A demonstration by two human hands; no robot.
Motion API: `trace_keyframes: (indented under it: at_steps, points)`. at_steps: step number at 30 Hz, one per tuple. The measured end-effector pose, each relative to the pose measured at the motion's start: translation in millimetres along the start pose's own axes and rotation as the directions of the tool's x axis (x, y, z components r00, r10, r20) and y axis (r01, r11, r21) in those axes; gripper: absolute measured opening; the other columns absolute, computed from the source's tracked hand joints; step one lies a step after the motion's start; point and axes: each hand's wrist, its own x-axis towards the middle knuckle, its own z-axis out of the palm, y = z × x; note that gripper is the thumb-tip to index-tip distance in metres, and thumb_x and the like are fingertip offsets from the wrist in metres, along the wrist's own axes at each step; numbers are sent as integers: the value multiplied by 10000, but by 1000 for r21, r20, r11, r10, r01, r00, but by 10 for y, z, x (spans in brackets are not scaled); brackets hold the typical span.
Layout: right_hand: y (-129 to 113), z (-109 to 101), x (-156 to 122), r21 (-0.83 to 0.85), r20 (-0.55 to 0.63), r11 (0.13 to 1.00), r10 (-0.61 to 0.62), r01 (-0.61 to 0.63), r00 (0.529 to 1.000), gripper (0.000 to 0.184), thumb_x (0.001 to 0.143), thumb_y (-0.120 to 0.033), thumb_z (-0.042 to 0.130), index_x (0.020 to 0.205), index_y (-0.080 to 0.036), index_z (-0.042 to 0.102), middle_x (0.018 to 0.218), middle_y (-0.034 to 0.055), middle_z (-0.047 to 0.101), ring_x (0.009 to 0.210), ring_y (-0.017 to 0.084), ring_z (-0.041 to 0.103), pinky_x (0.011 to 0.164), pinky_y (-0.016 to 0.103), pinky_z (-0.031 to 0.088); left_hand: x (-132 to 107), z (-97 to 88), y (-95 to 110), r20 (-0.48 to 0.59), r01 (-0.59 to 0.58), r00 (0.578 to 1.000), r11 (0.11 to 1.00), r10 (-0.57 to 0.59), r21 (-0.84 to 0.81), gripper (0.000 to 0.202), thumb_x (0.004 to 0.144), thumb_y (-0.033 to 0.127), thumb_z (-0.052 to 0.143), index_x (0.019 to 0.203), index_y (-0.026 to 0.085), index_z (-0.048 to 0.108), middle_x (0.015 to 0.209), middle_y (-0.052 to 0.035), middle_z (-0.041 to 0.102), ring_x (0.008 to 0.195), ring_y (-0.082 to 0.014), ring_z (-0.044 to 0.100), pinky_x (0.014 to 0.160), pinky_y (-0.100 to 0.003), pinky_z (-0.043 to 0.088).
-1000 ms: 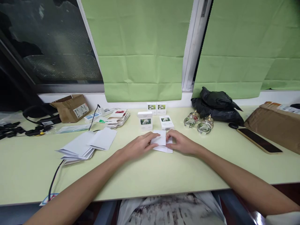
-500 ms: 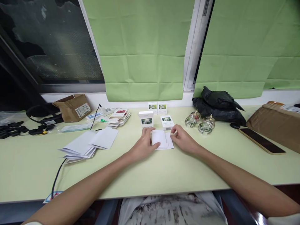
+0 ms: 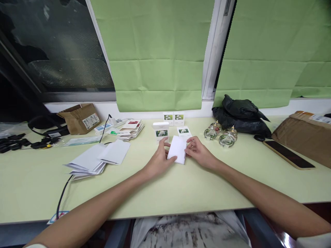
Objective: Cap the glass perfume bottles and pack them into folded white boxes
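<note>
A small folded white paper [image 3: 177, 150] is held a little above the pale green table [image 3: 165, 186], tilted up. My left hand [image 3: 158, 159] grips its left edge with thumb on top. My right hand [image 3: 198, 151] pinches its right edge with curled fingers. Just behind the paper stand small white boxes printed with a flower picture: one upright [image 3: 161, 131], one lying flat [image 3: 184, 131], and two more at the back by the sill [image 3: 173, 117].
A loose pile of white folded sheets [image 3: 97, 157] lies at left, with printed cards [image 3: 130, 129] behind it. Round glass bottles [image 3: 219, 134], a black bag [image 3: 240, 115], a phone [image 3: 288, 154] and a brown parcel [image 3: 305, 136] sit at right. A torn cardboard box [image 3: 80, 119] and cables are far left.
The white paper lay flat with a flap open under my hands; both hands have folded it shut and raised it slightly off the table, moving a little away from me.
</note>
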Motion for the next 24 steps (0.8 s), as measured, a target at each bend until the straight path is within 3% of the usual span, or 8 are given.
trace_keyframes:
  at_steps: [5, 8, 12, 18, 24]
  points:
    - [-25, 7, 18, 185, -76, 982, -22, 36, 997, 539, 862, -454, 773, 1222, -307, 400, 1139, 15, 581, 883, 175, 676, 854, 420, 606, 74, 21, 2, 12, 30, 1000, 967, -28, -254, 916, 870, 336, 770, 1575, 261, 190, 1433, -163, 575, 1142, -265, 700, 996, -474, 575]
    - [-47, -17, 31, 220, -10, 975, -33, 34, 999, 513, 872, -461, 771, 1251, -278, 477, 1156, 49, 619, 967, 203, 667, 896, 437, 593, 93, 43, 7, 64, -12, 997, 930, 38, -367, 824, 871, 310, 773, 1532, 224, 288, 1449, -163, 599, 1301, -283, 634, 1097, -473, 528]
    - [-66, -36, 26, 123, 72, 989, -89, 80, 993, 388, 917, -495, 716, 1182, -233, 607, 1102, 58, 659, 1030, 221, 633, 944, 410, 550, 93, 54, 3, 56, -59, 995, 937, 83, -346, 690, 872, 303, 762, 1447, 207, 392, 1509, -162, 566, 1364, -295, 594, 1127, -470, 517]
    - [-135, -7, -39, -34, 14, 988, -149, 149, 989, 327, 970, -492, 650, 1187, -250, 612, 1093, 51, 654, 971, 211, 606, 931, 383, 536, 45, 33, 51, 34, -120, 991, 980, 127, -156, 543, 949, 359, 680, 1417, 211, 447, 1459, -132, 613, 1283, -290, 645, 1073, -455, 554]
    - [-112, 7, -38, 66, 15, 989, -133, 132, 991, 337, 973, -491, 663, 1211, -256, 616, 1122, 53, 667, 1025, 226, 624, 931, 392, 545, 71, 77, 52, 30, -103, 993, 946, 118, -306, 576, 929, 350, 724, 1419, 200, 459, 1466, -143, 612, 1320, -307, 627, 1100, -480, 543]
